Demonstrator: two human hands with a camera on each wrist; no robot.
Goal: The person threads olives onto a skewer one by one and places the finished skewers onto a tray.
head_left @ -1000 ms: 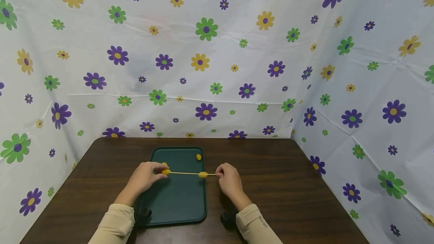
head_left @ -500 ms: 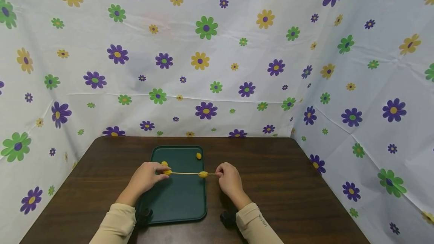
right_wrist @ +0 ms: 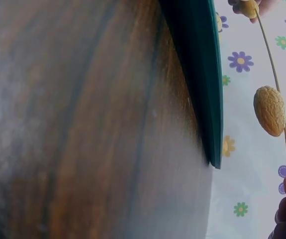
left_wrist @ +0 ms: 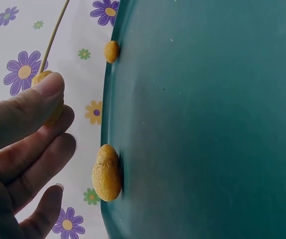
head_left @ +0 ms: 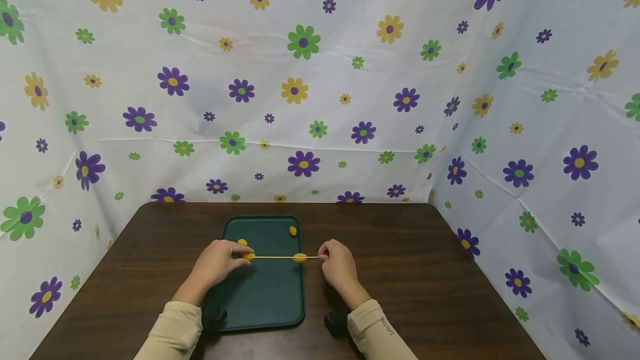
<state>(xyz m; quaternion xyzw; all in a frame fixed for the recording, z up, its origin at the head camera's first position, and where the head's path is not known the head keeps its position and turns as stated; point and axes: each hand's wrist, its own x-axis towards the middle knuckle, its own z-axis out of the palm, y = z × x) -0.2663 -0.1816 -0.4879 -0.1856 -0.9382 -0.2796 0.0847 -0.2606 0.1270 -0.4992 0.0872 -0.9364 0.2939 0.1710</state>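
Stick [head_left: 275, 257] pinched by right hand [head_left: 340, 264] bears one yellow piece [right_wrist: 269, 111]. Left hand [head_left: 215, 265], nearer now, pinches another [head_left: 249, 256]; at least two [left_wrist: 107, 179] lie beyond.

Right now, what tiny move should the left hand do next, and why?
Maybe the left hand should gently push the pinched yellow piece along the thin stick, toward the second yellow piece. The pinched one sits at one end, the right hand grips the stick near the other, and bare stick shows between the two pieces, so there seems to be room.
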